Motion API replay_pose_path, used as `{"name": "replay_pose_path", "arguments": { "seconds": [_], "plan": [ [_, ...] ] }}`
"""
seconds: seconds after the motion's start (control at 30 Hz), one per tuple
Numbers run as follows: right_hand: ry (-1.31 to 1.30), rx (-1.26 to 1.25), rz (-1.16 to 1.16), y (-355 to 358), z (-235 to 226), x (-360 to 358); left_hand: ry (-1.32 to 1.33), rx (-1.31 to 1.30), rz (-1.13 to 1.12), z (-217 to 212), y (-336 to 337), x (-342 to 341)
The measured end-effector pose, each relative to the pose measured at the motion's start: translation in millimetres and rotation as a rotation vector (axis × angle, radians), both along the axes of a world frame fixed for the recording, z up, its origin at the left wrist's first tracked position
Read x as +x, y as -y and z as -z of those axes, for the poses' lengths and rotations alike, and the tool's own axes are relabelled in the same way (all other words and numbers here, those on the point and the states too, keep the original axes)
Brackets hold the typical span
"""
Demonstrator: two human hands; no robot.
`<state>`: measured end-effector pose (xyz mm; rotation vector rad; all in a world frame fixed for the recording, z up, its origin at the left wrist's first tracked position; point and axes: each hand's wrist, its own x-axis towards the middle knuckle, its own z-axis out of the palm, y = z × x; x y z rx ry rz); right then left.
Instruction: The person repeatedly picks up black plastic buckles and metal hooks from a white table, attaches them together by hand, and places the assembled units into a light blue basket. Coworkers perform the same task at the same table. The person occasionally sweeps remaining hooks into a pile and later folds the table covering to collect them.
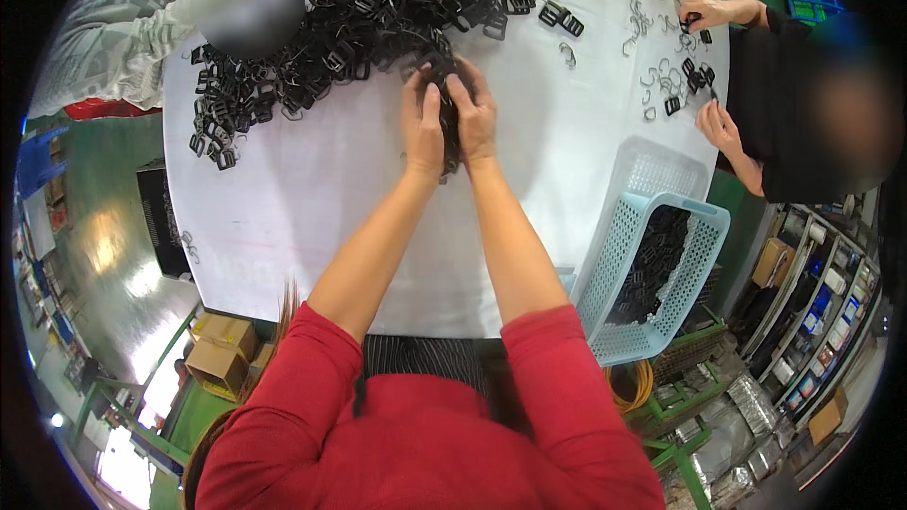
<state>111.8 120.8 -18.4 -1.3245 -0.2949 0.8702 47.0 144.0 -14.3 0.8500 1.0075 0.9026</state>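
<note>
Largest, a white counter [331, 227], spread across the middle. Beyond the counter's right edge, a shelf rack [817, 293] packed with small goods, and a co-worker in black [789, 123]. Past the counter's far left corner, another co-worker's grey patterned sleeve [118, 47], reaching in over the edge.

Along the counter's far side, a heaped pile of black buckles [397, 0], thinning toward the left edge and crowding the way forward. At the counter's near right corner, a pale blue basket [612, 260], part filled with black pieces, and next to it a translucent tray [661, 165]. Off the counter's near left corner, cardboard boxes [222, 354].

Over the counter's middle, at the pile's near edge, left hand [425, 127] and right hand [475, 113], both curled around a dark clump of buckles [450, 137]; cannot tell how many, with fingers in the way.

Near the counter's right edge, a co-worker's hand [710, 12] pinching a small black piece, with loose buckles [697, 76] close by. Smallest, thin metal clips [669, 80], scattered on the counter's right side.
</note>
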Motion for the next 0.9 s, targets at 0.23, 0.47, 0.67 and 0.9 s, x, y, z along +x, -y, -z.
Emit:
{"name": "replay_pose_path", "arguments": {
  "seconds": [0.23,0.47,0.67,0.9],
  "plan": [
    [-0.253,-0.167,0.002,91.7,-30.6,-3.8,-0.071,-0.224,0.286,-10.9,21.3,-73.7],
    [-0.034,-0.416,0.125,189.0,-43.8,1.8,-0.748,0.424,0.573,-23.3,-36.7,-179.6],
    [0.144,-0.666,0.224,225.0,-65.6,-13.2,-0.671,0.152,0.761,-44.2,-56.8,-214.2],
    [0.18,-0.62,0.492,265.7,-36.8,-21.1,-0.18,-0.528,0.722,-40.9,-16.0,-210.4]
  ]
}}
